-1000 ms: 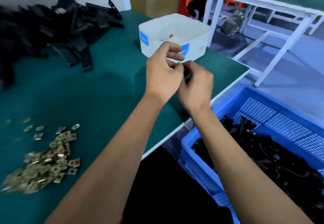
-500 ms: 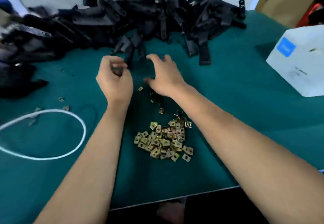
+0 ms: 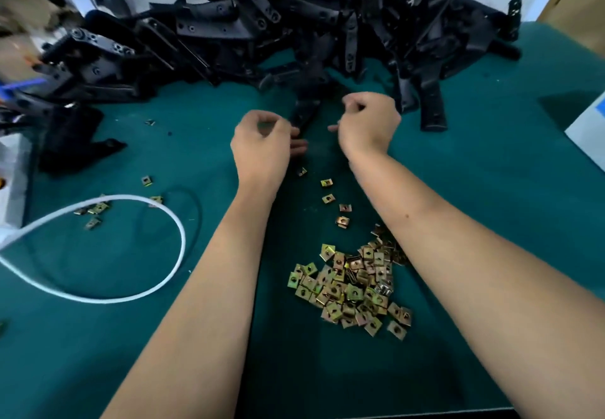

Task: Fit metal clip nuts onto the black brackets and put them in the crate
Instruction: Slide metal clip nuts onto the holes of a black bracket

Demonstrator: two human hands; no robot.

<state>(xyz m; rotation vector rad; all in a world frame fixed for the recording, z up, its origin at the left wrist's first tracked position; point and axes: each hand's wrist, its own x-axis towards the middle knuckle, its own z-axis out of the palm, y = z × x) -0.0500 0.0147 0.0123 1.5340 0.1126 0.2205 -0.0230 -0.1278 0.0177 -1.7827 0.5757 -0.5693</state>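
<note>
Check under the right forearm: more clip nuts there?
Likely. The clip nut pile runs up to the right forearm, nuts showing at its edge. How many lie beneath is hidden; elsewhere only green mat shows.

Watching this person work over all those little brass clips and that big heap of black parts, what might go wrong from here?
Loose clip nuts trail away from the main clip pile toward the hands, so a forearm passing over could sweep some off the table edge. The bracket pile is tangled, so pulling out the bracket between the left hand and right hand may drag others along. The white cable loop could snag.
</note>
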